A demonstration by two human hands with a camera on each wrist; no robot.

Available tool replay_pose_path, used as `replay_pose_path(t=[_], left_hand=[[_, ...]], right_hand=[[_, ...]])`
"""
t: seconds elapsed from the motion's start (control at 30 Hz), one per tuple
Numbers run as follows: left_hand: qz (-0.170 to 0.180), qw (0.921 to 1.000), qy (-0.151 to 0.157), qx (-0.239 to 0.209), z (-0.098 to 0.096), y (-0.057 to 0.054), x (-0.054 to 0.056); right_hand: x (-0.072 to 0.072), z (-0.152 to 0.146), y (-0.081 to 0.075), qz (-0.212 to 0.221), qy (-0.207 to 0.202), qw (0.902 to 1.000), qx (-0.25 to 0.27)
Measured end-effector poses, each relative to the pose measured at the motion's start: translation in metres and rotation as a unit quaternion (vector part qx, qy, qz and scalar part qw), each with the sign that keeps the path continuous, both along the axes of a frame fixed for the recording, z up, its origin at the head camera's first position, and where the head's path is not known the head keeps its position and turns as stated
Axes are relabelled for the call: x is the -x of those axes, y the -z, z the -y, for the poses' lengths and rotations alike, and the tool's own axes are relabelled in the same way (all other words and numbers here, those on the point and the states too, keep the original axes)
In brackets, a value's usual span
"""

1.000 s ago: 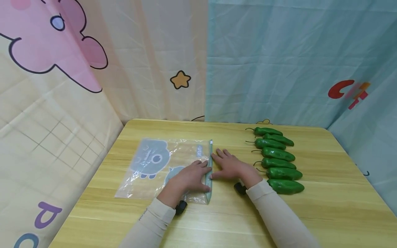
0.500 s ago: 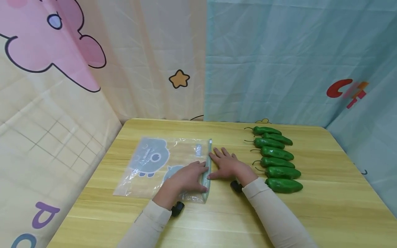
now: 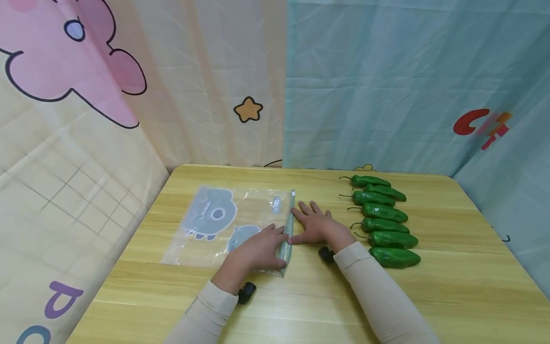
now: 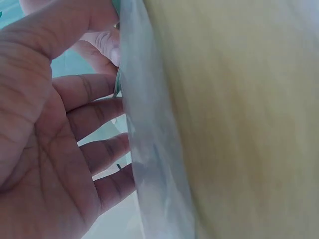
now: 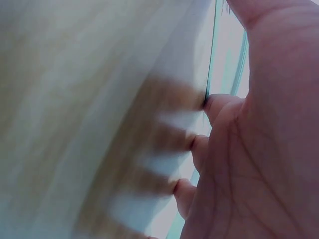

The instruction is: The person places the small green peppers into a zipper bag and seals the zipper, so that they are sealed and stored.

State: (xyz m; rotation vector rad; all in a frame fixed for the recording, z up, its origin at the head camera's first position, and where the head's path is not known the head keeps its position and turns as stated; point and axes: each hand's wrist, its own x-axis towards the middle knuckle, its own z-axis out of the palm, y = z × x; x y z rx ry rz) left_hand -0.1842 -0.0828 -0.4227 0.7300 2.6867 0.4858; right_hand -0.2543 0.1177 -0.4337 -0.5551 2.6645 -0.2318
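A clear zip bag [image 3: 258, 203] printed with grey-blue cartoon animals lies flat on the table, its green zip edge [image 3: 289, 224] facing right. My left hand [image 3: 263, 249] lies over the bag's lower right part, fingers loosely extended, with fingertips and thumb at the zip edge. From the other side, my right hand [image 3: 318, 227] has its fingers spread on the tabletop, index fingertip and thumb tip right at that edge. The left wrist view has the left fingers [image 4: 99, 114] against the bag's plastic [image 4: 154, 134]. In the right wrist view, the right fingertips reach the pale tabletop.
Several green peppers [image 3: 384, 212] lie in a column on the right of the wooden table [image 3: 455, 286], stems pointing left; the nearest is close to the right sleeve. Printed curtains [image 3: 369, 95] enclose the table's back and sides. A small black wrist device [image 3: 247, 292] shows under the left wrist.
Over the last half second the bag has shifted slightly away from me and to the right. Both hands keep nearly the same pose at the zip edge, the right fingers moving slightly farther away.
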Motion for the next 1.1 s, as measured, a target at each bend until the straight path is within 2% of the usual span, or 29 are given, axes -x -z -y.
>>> replay_pose_path(t=[0.13,0.27,0.4,0.67,0.8,0.9,0.97,1.03,1.1], left_hand=[[-0.013,0.9999,0.005,-0.008,-0.001,0.000,0.001],[-0.040,0.9990,0.011,-0.018,-0.001,0.001,0.003],[-0.053,0.9984,0.005,-0.017,-0.003,0.004,0.005],[0.001,0.9983,-0.006,-0.059,-0.009,0.004,0.011],[0.007,0.9954,-0.016,-0.094,-0.009,0.007,0.012],[0.004,0.9869,-0.046,-0.154,-0.008,0.012,0.013],[0.002,0.9769,-0.073,-0.201,-0.009,0.014,0.013],[0.016,0.9611,-0.111,-0.253,-0.009,0.016,0.013],[0.052,0.9388,-0.156,-0.303,-0.009,0.017,0.011]], right_hand=[[0.001,0.000,-0.001,0.004,0.002,1.0000,-0.002],[0.001,-0.001,-0.002,0.002,0.006,1.0000,-0.002],[0.003,-0.004,-0.004,0.006,0.014,0.9999,-0.002],[0.012,-0.011,-0.002,0.011,0.021,0.9997,0.005],[0.013,-0.011,-0.001,0.017,0.023,0.9996,0.002],[0.013,-0.010,-0.001,0.022,0.024,0.9995,0.006],[0.013,-0.010,-0.001,0.024,0.025,0.9994,0.007],[0.013,-0.010,0.000,0.024,0.026,0.9994,0.006],[0.014,-0.011,0.000,0.023,0.025,0.9994,0.006]])
